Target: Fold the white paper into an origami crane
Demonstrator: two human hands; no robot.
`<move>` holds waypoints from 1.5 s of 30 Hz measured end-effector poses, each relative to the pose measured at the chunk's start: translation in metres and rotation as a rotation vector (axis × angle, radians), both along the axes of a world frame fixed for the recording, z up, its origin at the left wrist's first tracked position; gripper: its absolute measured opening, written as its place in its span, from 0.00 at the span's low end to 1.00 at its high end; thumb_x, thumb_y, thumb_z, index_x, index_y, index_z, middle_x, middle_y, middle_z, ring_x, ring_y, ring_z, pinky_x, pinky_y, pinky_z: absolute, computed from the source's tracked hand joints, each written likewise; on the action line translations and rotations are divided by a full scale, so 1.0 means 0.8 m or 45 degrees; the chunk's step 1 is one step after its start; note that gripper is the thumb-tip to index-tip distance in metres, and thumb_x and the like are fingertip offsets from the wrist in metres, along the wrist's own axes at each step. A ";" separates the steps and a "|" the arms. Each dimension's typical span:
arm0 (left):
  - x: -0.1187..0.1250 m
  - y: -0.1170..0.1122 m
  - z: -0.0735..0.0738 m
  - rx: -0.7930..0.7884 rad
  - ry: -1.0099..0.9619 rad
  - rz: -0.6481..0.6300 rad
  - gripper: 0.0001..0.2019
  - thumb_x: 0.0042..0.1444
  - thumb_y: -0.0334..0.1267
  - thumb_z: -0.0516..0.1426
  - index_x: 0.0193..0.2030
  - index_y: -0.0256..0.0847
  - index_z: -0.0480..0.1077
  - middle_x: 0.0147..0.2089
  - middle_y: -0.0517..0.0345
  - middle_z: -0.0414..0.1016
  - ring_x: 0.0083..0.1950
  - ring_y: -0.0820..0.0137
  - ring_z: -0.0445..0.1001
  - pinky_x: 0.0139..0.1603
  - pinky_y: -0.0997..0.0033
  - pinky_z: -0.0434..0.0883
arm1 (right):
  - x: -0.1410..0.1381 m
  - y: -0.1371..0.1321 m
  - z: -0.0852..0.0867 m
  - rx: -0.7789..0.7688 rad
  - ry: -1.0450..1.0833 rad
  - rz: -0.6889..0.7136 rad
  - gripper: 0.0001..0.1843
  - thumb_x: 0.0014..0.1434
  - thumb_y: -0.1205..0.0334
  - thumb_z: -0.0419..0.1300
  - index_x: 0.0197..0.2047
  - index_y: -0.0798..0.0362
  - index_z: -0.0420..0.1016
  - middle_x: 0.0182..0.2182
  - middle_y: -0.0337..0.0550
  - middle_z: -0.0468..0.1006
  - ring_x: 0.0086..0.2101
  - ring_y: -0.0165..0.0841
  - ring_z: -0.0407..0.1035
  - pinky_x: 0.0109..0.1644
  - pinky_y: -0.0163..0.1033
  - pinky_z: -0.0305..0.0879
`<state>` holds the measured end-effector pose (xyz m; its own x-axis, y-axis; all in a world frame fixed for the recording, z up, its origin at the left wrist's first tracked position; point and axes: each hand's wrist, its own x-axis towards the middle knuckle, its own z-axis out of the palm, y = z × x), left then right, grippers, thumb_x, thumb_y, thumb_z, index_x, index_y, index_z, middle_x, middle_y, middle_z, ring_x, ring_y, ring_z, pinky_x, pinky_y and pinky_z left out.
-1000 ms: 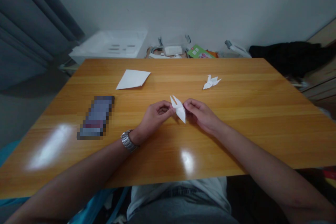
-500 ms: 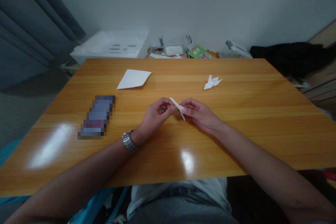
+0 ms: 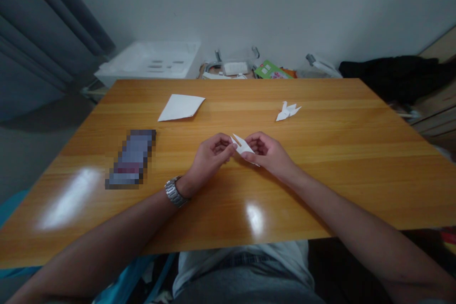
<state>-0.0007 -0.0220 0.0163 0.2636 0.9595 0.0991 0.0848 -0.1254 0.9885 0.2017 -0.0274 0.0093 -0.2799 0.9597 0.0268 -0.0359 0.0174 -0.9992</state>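
Note:
Between my two hands is a small folded white paper with two narrow points split apart at its upper left end. My left hand pinches one of these points between thumb and fingers. On the other side, my right hand grips the wider body, thumb on the near face and fingers behind, hiding part of it. Both hands are just above the wooden table. Farther back to the right stands a finished white paper crane. A flat white sheet of paper lies at the back left.
A blurred-out phone lies left of my left hand. Behind the table's far edge are a white plastic tray, a green booklet and a white box. A dark cloth is heaped at the right.
The folded paper has turned from nearly edge-on to showing its broad face, with its two points visible. My right thumb has shifted slightly left and down on it.

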 end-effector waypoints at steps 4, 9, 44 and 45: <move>0.001 -0.003 0.003 0.015 -0.001 -0.047 0.12 0.59 0.46 0.64 0.39 0.38 0.72 0.34 0.57 0.76 0.31 0.74 0.71 0.32 0.75 0.68 | -0.003 -0.004 0.006 -0.073 -0.036 0.082 0.17 0.53 0.51 0.73 0.39 0.52 0.75 0.33 0.38 0.78 0.31 0.31 0.70 0.33 0.35 0.64; -0.001 -0.004 0.004 -0.002 -0.080 -0.084 0.14 0.61 0.47 0.63 0.44 0.38 0.72 0.39 0.54 0.77 0.35 0.73 0.73 0.35 0.74 0.71 | -0.003 -0.008 0.009 -0.187 0.130 0.125 0.17 0.55 0.50 0.71 0.39 0.52 0.76 0.33 0.40 0.79 0.33 0.31 0.72 0.39 0.38 0.68; -0.009 0.005 -0.006 0.590 0.322 -0.091 0.06 0.61 0.33 0.61 0.44 0.39 0.71 0.39 0.57 0.74 0.36 0.74 0.72 0.37 0.74 0.71 | 0.000 -0.009 0.011 -0.225 0.107 0.185 0.18 0.56 0.48 0.71 0.37 0.54 0.76 0.30 0.40 0.79 0.30 0.30 0.73 0.37 0.37 0.71; -0.009 0.005 -0.004 0.642 0.356 -0.085 0.05 0.61 0.33 0.61 0.43 0.39 0.71 0.39 0.58 0.74 0.36 0.74 0.72 0.37 0.74 0.71 | 0.001 -0.009 0.010 -0.221 0.106 0.183 0.18 0.56 0.48 0.71 0.37 0.54 0.76 0.30 0.41 0.79 0.30 0.30 0.73 0.37 0.37 0.72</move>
